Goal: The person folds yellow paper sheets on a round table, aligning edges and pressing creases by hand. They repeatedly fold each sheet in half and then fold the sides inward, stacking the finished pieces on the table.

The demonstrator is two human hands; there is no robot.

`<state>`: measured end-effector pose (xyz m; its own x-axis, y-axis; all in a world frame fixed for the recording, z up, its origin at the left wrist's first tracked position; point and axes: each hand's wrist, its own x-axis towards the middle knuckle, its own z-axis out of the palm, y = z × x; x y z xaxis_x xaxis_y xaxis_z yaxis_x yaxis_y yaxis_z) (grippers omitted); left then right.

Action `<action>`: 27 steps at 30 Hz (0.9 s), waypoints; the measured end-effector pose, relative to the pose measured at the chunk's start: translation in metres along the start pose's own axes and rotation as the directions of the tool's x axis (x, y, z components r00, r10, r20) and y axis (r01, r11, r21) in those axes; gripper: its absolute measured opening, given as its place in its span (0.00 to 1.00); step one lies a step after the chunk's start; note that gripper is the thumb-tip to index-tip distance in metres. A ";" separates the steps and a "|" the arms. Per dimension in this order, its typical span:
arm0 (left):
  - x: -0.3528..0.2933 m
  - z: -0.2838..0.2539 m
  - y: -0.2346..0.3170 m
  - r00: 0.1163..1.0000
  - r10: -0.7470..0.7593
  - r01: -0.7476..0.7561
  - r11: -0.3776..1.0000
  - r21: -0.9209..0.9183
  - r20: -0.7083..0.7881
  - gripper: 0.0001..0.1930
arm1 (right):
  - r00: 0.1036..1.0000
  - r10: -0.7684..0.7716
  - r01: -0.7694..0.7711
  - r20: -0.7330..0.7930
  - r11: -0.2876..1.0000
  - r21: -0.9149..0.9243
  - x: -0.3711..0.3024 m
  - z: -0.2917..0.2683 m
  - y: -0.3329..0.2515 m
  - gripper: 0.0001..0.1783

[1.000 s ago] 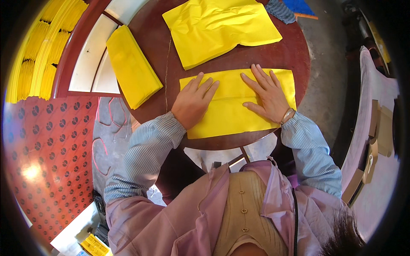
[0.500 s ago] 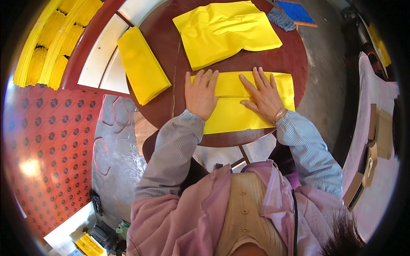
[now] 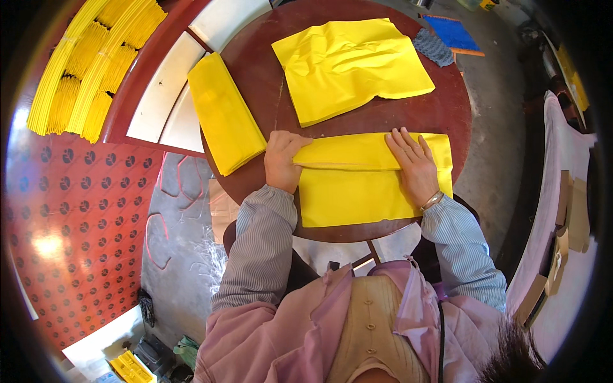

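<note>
A yellow sheet (image 3: 357, 198), paper or thin cloth, lies at the near edge of the round table, its far part folded over into a band. At the left end of this band my left hand (image 3: 282, 159) pinches the fold, fingers curled and thumb against the sheet. My right hand (image 3: 416, 169) rests flat near the right end, fingers stretched out over the band. Beyond my hands lies a creased stack of yellow sheets (image 3: 351, 67). A long folded yellow bundle (image 3: 227, 112) sits left of my left hand.
The dark red round table (image 3: 252, 41) carries a grey knitted cloth (image 3: 434, 46) at its far right. Stacked yellow bundles (image 3: 83, 70) stand at the far left. Open cardboard boxes (image 3: 568, 223) lie on the right, and a blue mat (image 3: 453, 33) is beyond the table.
My left hand has gone from lying flat with fingers spread to pinching the left end of the fold. My right hand's fingers have drawn closer together, still flat. The band now stands out more.
</note>
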<state>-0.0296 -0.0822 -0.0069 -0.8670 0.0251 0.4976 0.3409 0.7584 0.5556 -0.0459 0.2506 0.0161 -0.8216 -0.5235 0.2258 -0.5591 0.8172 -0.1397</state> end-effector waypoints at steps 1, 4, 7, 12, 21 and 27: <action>-0.001 0.000 -0.002 1.000 0.031 -0.031 0.999 -0.006 -0.002 0.18 | 1.000 -0.009 0.009 0.010 1.000 -0.024 -0.001 0.000 0.000 0.44; 0.001 -0.001 -0.007 0.991 0.133 -0.133 0.990 0.046 -0.005 0.16 | 1.000 0.007 -0.007 0.011 1.000 0.015 -0.003 0.001 0.001 0.43; 0.001 -0.004 -0.008 0.980 0.199 -0.201 0.976 0.085 0.027 0.14 | 1.000 0.016 -0.017 0.015 0.998 0.056 -0.004 0.001 0.002 0.43; 0.002 -0.012 -0.010 0.959 0.265 -0.275 0.954 0.119 0.098 0.15 | 1.000 0.008 -0.009 0.015 0.998 0.065 -0.003 0.000 0.004 0.43; 0.018 -0.031 0.004 0.917 0.254 -0.304 0.944 0.126 0.308 0.13 | 0.999 0.002 -0.006 0.040 0.996 0.084 -0.002 -0.002 0.004 0.43; 0.011 0.016 0.042 0.969 -0.157 0.127 0.979 0.158 0.193 0.15 | 0.999 -0.015 0.011 0.042 0.997 0.077 -0.004 0.002 0.009 0.42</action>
<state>-0.0305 -0.0400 0.0109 -0.9633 0.0309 0.2668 0.1663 0.8486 0.5022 -0.0480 0.2590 0.0125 -0.8173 -0.5449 0.1875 -0.5753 0.7902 -0.2112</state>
